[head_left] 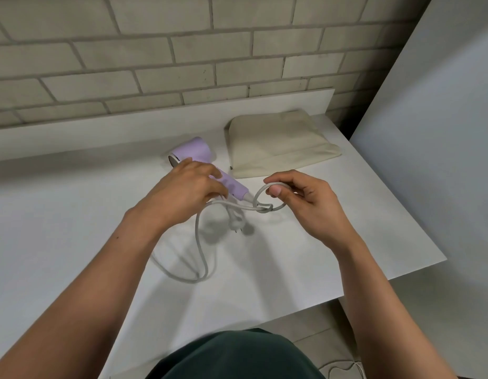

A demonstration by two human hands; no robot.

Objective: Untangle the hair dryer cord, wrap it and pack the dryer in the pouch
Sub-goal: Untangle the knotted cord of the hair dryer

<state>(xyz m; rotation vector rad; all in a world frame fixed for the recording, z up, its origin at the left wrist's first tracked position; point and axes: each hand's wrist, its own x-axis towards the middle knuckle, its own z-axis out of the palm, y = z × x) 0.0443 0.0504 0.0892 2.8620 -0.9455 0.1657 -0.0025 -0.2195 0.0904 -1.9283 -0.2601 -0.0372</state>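
The task is at its first stage, by my reading: the cord (pixel 198 242) is not yet untangled, nothing is wrapped, and nothing is packed. A knot (pixel 264 208) sits in the cord just below the end of the handle, at the centre of the frame, with 1 small loop rising from it to the right. A longer slack loop trails down toward the lower centre, and the plug (pixel 234 225) lies on the white table (pixel 73 214) below the knot. The lilac hair dryer (pixel 195 153) lies on the table left of centre, its handle pointing toward the knot. The beige pouch (pixel 278 143) lies flat above and to the right, apart from the dryer; whether its mouth is open I cannot tell.

Both forearms reach in from the bottom of the frame. The left hand (pixel 187 187) lies over the handle, fingers curled around it, steadying it. The right hand (pixel 303 199) pinches the small loop between thumb and forefinger, the other fingers curled.
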